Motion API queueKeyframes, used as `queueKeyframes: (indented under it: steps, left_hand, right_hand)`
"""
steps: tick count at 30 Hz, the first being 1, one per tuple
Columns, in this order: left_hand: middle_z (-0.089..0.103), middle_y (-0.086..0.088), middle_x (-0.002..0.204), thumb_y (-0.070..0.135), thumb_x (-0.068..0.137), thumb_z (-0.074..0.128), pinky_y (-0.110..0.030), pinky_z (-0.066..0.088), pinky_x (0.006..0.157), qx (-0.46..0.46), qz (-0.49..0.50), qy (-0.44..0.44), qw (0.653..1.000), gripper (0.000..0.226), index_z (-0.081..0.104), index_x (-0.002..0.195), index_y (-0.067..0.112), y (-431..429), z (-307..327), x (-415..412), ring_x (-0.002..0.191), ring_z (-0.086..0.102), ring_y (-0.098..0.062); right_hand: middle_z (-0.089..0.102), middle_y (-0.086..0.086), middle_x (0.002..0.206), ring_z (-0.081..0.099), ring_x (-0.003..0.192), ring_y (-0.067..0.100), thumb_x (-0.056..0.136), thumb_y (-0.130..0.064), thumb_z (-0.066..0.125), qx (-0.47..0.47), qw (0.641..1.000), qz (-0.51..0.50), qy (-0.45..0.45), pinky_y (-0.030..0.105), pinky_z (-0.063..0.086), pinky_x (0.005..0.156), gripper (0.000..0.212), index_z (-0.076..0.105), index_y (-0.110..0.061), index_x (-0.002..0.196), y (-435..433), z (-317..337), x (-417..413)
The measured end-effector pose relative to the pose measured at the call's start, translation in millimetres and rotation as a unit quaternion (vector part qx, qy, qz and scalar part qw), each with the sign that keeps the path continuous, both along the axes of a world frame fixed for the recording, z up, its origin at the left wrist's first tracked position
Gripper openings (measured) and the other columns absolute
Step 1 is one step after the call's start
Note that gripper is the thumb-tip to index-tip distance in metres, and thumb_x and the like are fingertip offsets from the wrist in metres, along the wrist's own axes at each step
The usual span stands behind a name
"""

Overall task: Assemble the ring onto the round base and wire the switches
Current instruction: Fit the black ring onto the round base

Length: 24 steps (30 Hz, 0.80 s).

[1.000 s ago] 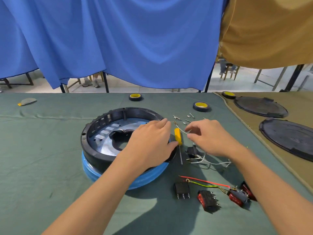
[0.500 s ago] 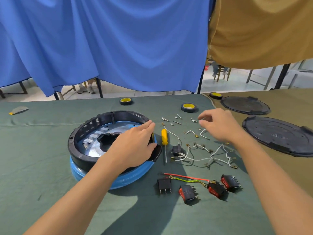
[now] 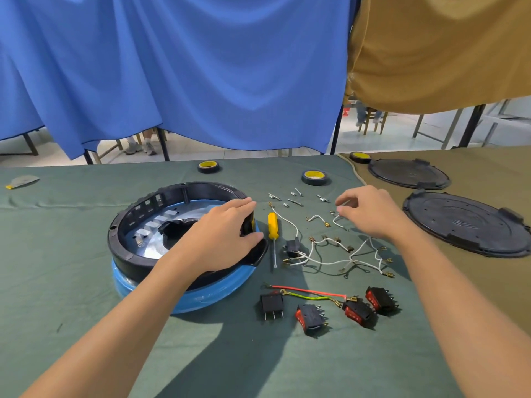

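Gripping the right wall of the black ring (image 3: 116, 239), the left hand (image 3: 221, 239) is curled over its rim, the ring being seated on the blue round base (image 3: 201, 300). The right hand (image 3: 370, 214) is held above the white wires (image 3: 324, 261), thumb and forefinger nearly met; whether anything is pinched cannot be told. The switches (image 3: 311, 315) are laid nearer, on green cloth (image 3: 71, 297).

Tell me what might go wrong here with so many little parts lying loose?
The right hand hovers over tangled white wires; it might snag them and scatter the small metal pieces nearby. The black ring, held by the left hand, looks offset on the blue base and might seat crooked.
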<state>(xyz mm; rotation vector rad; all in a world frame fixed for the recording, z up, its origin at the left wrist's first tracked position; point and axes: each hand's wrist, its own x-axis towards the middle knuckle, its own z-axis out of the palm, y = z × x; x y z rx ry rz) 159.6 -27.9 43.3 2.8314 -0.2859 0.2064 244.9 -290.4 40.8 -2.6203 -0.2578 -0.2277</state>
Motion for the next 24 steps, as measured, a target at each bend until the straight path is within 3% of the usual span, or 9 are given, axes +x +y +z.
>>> queueKeyframes:
  steps: [9,17,20,24]
  left_hand:
    - [0.017,0.012,0.160,0.049,0.095,0.052,-0.038,0.028,0.115,-0.006,-0.011,0.037,0.999,0.073,0.020,0.155,0.022,1,0,0,0.145,0.027,-0.017]
    - [0.019,0.009,0.159,0.049,0.095,0.053,-0.039,0.030,0.115,-0.017,-0.023,0.040,0.999,0.074,0.019,0.154,0.021,1,0,1,0.144,0.028,-0.019]
    - [0.020,0.012,0.155,0.053,0.094,0.053,-0.038,0.036,0.107,-0.031,-0.025,0.056,0.998,0.079,0.012,0.155,0.023,2,-1,2,0.133,0.040,-0.022]
    - [0.020,0.012,0.152,0.054,0.093,0.053,-0.034,0.036,0.096,-0.053,-0.027,0.070,0.996,0.084,0.006,0.156,0.024,3,-3,5,0.124,0.045,-0.024]
  right_hand:
    - [0.069,0.000,0.098,0.056,0.107,0.024,0.096,-0.024,0.056,-0.042,0.997,0.061,0.014,0.041,0.048,0.094,0.020,0.068,-0.019,0.111,30,-9,-5]
    - [0.070,0.006,0.106,0.062,0.096,0.021,0.094,-0.019,0.057,-0.046,0.996,0.078,0.005,0.037,0.051,0.089,0.021,0.070,-0.017,0.110,60,-9,14]
    - [0.068,0.010,0.112,0.057,0.107,0.026,0.093,-0.016,0.056,-0.067,0.994,0.089,0.003,0.042,0.049,0.095,0.023,0.069,-0.015,0.112,78,-11,32]
    - [0.062,0.015,0.122,0.058,0.109,0.029,0.094,-0.013,0.057,-0.078,0.995,0.068,0.006,0.039,0.050,0.094,0.029,0.063,-0.011,0.123,97,-19,54]
